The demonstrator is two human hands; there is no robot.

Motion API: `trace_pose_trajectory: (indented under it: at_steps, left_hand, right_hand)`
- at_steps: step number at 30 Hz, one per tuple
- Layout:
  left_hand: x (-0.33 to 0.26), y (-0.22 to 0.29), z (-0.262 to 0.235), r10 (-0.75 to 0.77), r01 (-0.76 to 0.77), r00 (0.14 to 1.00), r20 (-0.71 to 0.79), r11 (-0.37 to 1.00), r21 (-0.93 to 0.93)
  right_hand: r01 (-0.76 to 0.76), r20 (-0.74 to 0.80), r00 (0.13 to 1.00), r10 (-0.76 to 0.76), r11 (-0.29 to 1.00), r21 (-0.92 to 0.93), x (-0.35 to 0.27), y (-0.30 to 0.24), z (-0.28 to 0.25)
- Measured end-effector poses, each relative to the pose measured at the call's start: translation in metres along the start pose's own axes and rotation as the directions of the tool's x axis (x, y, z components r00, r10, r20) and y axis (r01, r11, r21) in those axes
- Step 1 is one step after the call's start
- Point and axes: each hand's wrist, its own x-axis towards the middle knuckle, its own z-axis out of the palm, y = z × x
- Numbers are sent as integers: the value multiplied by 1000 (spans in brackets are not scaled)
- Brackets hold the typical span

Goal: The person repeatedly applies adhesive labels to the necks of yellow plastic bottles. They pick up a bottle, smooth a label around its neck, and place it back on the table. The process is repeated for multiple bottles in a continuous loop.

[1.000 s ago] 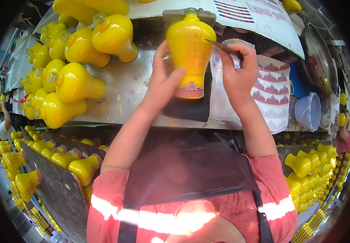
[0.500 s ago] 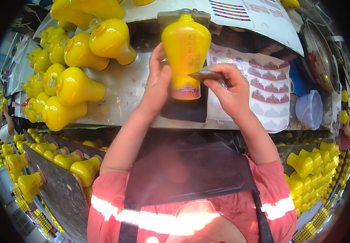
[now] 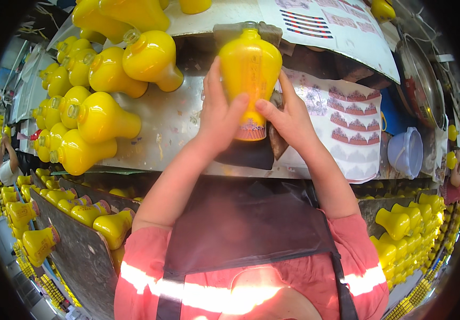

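1. One yellow ceramic bottle (image 3: 250, 74) in hand, lying on the metal workbench (image 3: 171, 125), neck pointing away from the person, red patterned band at its near end.
2. About nine more yellow bottles (image 3: 102, 114) lie in a pile on the bench's left side; exact count unclear at the rim.
3. Shelf bottles (image 3: 89, 213) stand in rows lower left, roughly six clear ones, more blurred.
4. One decal sheet (image 3: 358, 128) with red patterned strips lies right of the held bottle.
5. One pale blue plastic cup (image 3: 407, 152) further right.
6. Left hand (image 3: 220, 114): part-curled, fingers wrapped on the bottle's left side, thumb across the front.
7. Right hand (image 3: 291, 117): part-curled, thumb pressed on the bottle's lower front, fingers up its right side.
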Motion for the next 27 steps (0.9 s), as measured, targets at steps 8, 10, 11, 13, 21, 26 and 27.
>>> trace_pose_trajectory:
  at_steps: [8,10,11,13,21,26,27]
  left_hand:
    - [14,2,-7,79,-85,993,-85,994,-71]
    - [33,9,-8,174,-173,974,-143,985,22]
    - [44,13,-5,248,-220,944,-217,965,146]
    - [59,21,-3,37,-39,985,-167,999,-8]
    - [77,22,4,28,-32,983,-179,999,-23]
    - [78,21,0,86,-76,987,-134,994,74]
    - [79,22,0,93,-83,987,-128,993,86]
  right_hand:
    - [-7,-101,995,3,999,-41,10,-21,-23]
    - [27,-146,988,-51,987,-159,17,-37,-24]
    - [132,-189,965,-182,960,-248,23,-44,-22]
    - [302,-219,883,-416,860,-412,34,-53,-18]
    - [292,-111,858,-502,653,-699,35,-60,-13]
    - [301,53,920,-389,613,-730,33,-67,-6]
    - [286,46,925,-376,615,-735,33,-68,-5]
